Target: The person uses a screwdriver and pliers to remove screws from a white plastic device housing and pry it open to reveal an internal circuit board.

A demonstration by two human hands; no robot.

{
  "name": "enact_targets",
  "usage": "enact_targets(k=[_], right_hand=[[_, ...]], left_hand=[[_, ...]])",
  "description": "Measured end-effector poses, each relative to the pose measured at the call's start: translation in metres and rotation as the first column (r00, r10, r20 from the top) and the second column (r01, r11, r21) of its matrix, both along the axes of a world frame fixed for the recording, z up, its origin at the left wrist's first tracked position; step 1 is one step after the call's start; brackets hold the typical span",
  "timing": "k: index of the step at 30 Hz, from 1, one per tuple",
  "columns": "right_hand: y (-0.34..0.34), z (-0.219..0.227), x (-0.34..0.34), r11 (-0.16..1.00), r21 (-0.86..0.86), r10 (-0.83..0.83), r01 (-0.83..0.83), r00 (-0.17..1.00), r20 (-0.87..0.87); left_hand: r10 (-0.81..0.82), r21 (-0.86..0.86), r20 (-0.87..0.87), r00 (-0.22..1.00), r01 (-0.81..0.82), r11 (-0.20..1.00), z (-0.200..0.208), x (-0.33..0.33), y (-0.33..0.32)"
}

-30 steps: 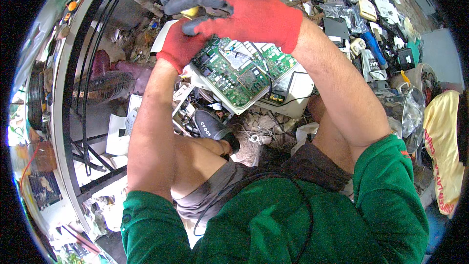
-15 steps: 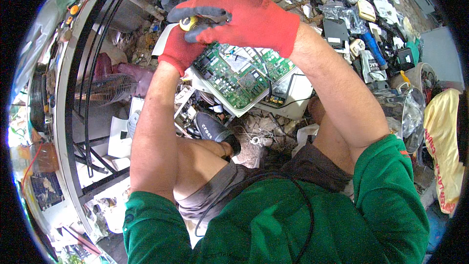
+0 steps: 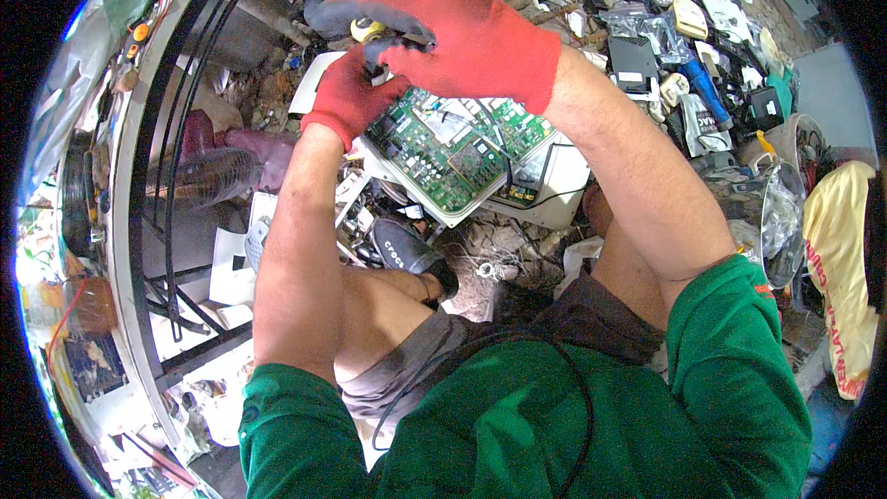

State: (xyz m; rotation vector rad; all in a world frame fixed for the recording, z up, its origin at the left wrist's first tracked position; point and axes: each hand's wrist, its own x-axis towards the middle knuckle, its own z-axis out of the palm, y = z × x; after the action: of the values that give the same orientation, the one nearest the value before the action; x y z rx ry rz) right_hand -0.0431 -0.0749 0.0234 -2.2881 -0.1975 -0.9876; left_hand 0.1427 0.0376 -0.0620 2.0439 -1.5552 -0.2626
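My right hand [image 3: 453, 32], in a red glove with dark grey fingers, is closed around a tool with a rounded yellow handle end [image 3: 367, 30]. The rest of that tool is hidden by the glove. Just below it, my left hand [image 3: 344, 97], also red-gloved, is curled by the far left corner of a green circuit board [image 3: 443, 152]. Its thumb points right over the board; the other fingers are mostly covered, and what they grip cannot be made out. The board lies in a pale casing [image 3: 451, 214], with cables across its top.
A pale panel [image 3: 545, 208] with a dark part sits beside the casing. Plastic scraps and a black box [image 3: 633, 65] are heaped at the far right. A metal frame [image 3: 139, 176] and a fan guard [image 3: 208, 176] stand left. My shoe [image 3: 399, 245] is close to the casing.
My right hand and the yellow-ended tool have moved slightly nearer, and the fingers have closed further round it. My left hand has shifted a little, its thumb now showing over the board.
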Motion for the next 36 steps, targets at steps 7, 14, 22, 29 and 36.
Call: enact_targets(k=[7, 14, 22, 29, 36], right_hand=[[-0.006, 0.004, -0.002, 0.997, -0.065, -0.04, 0.034, 0.995, -0.094], [-0.009, 0.007, -0.008, 0.989, 0.09, 0.129, -0.12, 0.987, -0.094], [-0.016, 0.007, -0.012, 0.972, 0.176, 0.173, -0.154, 0.98, -0.101], [-0.024, 0.017, -0.03, 0.944, 0.234, 0.284, -0.232, 0.933, -0.222], [-0.05, 0.024, -0.047, 0.931, 0.303, 0.272, -0.205, 0.941, -0.2]], left_hand=[[0.108, 0.191, 0.07, 0.992, -0.119, 0.974, 0.003, 0.001, 0.008], [0.04, 0.163, 0.167, 0.985, -0.068, 0.984, 0.014, -0.019, 0.005], [0.022, 0.15, 0.168, 0.986, -0.048, 0.987, 0.004, -0.009, 0.002], [0.025, 0.235, 0.276, 0.961, -0.093, 0.967, 0.023, -0.033, -0.004], [0.007, 0.359, 0.306, 0.952, -0.122, 0.925, 0.046, -0.055, -0.01]])
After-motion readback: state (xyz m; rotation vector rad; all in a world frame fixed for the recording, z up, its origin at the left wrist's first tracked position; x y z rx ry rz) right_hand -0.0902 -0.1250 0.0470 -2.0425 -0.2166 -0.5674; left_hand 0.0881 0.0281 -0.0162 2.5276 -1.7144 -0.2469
